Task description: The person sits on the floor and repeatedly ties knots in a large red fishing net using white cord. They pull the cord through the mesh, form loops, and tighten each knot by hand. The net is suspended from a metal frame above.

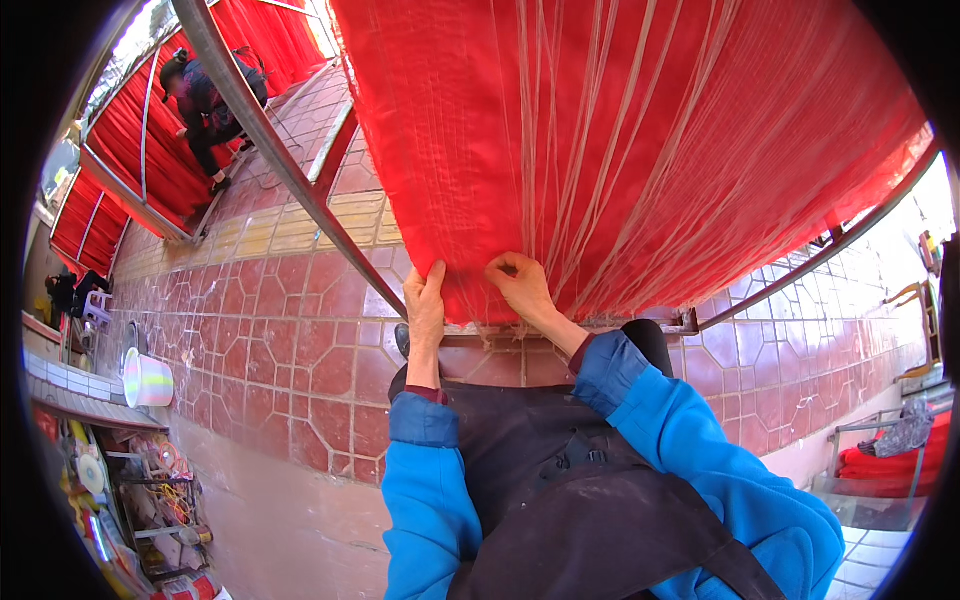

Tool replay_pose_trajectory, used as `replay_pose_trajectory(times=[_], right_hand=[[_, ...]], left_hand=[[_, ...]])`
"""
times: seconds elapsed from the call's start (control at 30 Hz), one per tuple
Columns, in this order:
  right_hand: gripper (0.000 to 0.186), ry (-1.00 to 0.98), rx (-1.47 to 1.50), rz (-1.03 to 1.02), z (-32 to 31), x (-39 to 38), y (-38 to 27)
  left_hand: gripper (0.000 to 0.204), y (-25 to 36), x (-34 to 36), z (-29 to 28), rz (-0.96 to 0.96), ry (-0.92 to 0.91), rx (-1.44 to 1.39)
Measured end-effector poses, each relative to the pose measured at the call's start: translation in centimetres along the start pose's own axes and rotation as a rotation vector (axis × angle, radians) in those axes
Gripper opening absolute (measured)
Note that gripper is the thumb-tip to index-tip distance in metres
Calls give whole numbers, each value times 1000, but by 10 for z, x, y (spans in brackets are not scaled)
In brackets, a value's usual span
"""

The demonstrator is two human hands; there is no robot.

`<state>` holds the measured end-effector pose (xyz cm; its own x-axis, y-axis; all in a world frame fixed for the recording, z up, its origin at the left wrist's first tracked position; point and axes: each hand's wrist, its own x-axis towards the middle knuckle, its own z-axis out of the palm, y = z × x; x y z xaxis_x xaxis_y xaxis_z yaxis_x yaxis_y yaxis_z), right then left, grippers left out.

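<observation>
A broad red cloth (430,130) hangs stretched in front of me, with many loose pale threads (610,90) running down its middle and right part. My left hand (425,305) grips the cloth's left edge near the bottom, thumb on the front and the other fingers hidden behind. Just to its right, my right hand (522,288) is closed in a pinch against the lower cloth, beside the pale threads. Whatever lies between its fingertips is too small to make out.
A metal frame bar (290,170) slants past the cloth's left side; another bar (830,250) runs along the right. Red paving tiles (290,350) lie below. Far left, a person (210,100) bends beside other red cloths. A pale striped bucket (148,380) stands near cluttered shelves (150,490).
</observation>
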<state>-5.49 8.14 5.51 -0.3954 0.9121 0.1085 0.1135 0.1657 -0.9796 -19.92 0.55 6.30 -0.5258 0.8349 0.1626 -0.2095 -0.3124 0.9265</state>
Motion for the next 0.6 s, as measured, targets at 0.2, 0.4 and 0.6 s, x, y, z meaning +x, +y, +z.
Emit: replay_pose_trajectory(times=[0.2,0.4,0.6], right_hand=[[11,-91,105,77,-18,-34,-29],[6,-415,493,55,-47,-99,-104],[3,-756,713,-231,-71,-133,-184]], left_hand=[[28,-4,2,1,9,24,15],[30,-2,0,2,57,26,6],[39,-26,-44,2,65,68,153]])
